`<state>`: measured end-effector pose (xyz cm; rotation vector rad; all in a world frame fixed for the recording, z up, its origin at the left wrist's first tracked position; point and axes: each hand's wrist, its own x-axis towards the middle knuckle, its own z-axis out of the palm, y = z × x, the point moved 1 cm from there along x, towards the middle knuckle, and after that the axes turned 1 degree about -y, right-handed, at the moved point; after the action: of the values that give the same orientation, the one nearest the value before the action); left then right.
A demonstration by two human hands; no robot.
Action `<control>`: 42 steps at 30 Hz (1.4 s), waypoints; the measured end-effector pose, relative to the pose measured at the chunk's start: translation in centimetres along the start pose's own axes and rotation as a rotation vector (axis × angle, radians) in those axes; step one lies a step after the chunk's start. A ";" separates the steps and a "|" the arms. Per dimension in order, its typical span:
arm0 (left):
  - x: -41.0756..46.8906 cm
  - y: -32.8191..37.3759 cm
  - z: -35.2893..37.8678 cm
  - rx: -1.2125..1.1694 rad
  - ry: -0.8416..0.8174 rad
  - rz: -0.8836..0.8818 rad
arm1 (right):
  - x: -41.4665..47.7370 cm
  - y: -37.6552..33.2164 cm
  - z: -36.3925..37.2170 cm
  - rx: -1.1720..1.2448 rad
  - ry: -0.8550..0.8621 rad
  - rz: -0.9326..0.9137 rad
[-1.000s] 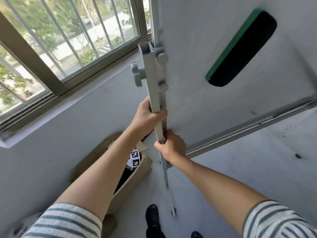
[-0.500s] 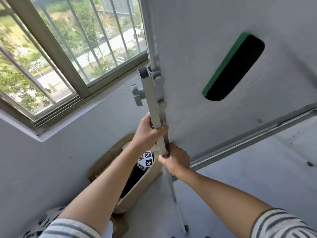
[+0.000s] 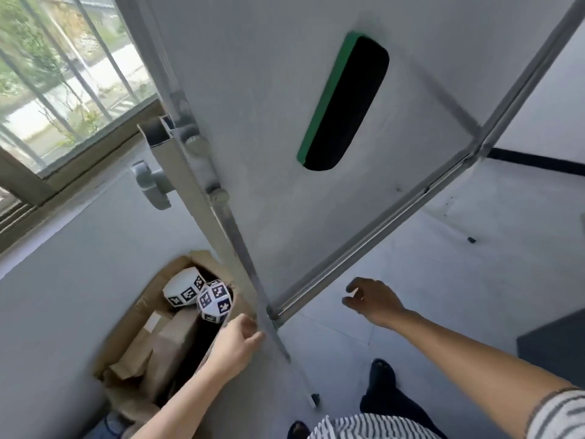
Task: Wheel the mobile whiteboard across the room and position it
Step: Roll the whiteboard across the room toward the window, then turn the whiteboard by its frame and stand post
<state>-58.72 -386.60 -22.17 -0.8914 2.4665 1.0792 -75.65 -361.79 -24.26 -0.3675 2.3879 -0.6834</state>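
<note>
The mobile whiteboard [image 3: 259,128] fills the upper middle of the head view, its grey panel tilted. A green and black eraser [image 3: 343,103] sticks to it. Its metal side post [image 3: 202,204] runs down to a leg near the floor, with a grey knob [image 3: 148,182] on the left. My left hand [image 3: 235,345] hovers just left of the post's lower end, fingers loosely curled, holding nothing. My right hand [image 3: 373,301] is off the frame below the bottom rail [image 3: 373,229], fingers apart, empty.
An open cardboard box [image 3: 142,337] holding two white balls with black markers [image 3: 215,301] stands against the wall below a barred window [image 3: 63,77]. A dark object [image 3: 550,346] sits at the right edge. My feet [image 3: 383,378] stand on grey floor tiles.
Both hands have let go of the side post and dropped away from it. The view has moved closer and tilted, showing the box and the board's right edge.
</note>
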 end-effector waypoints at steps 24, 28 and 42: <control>17.2 41.2 18.7 0.230 -0.409 0.289 | 2.5 33.7 -30.0 0.183 0.190 0.481; 20.8 46.0 20.3 0.283 -0.432 0.333 | 4.8 36.6 -34.0 0.215 0.199 0.533; 32.2 65.7 23.4 0.183 -0.343 0.389 | 20.7 39.4 -52.6 0.339 0.273 0.365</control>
<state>-125.11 -348.33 -17.55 -0.1542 2.4396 0.9982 -128.41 -317.61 -20.77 0.3162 2.4319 -0.9894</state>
